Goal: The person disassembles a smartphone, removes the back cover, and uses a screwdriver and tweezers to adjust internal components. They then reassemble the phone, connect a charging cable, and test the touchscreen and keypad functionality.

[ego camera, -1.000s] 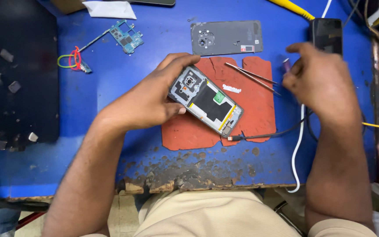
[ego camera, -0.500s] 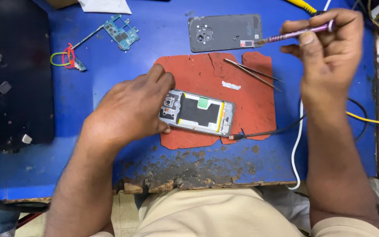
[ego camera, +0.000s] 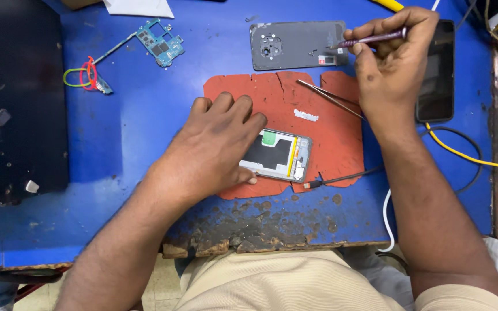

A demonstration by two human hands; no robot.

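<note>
Desk (ego camera: pixel 122 144), blue and worn raw along its near edge, carries everything here. Black mat (ego camera: pixel 18 98) covers its far left side, with a few small loose bits scattered on it. Near the middle lies a red work pad (ego camera: pixel 329 141), cracked at the top. My left hand (ego camera: pixel 214 150) lies flat on that pad, fingers close together, pressing down on the opened phone (ego camera: pixel 278 154) so that only its right part shows, back side up with the innards bare. My right hand (ego camera: pixel 396 57) hovers above the pad's far right corner, pinching a thin purple screwdriver (ego camera: pixel 370 39) between thumb and fingers, tip pointing left over the grey back cover (ego camera: pixel 295 46) that lies just beyond the pad. A second dark phone (ego camera: pixel 436 75) lies partly under that hand. Tweezers (ego camera: pixel 327 98) lie slanted on the pad. A blue circuit board (ego camera: pixel 159 43) sits well off to the left.
</note>
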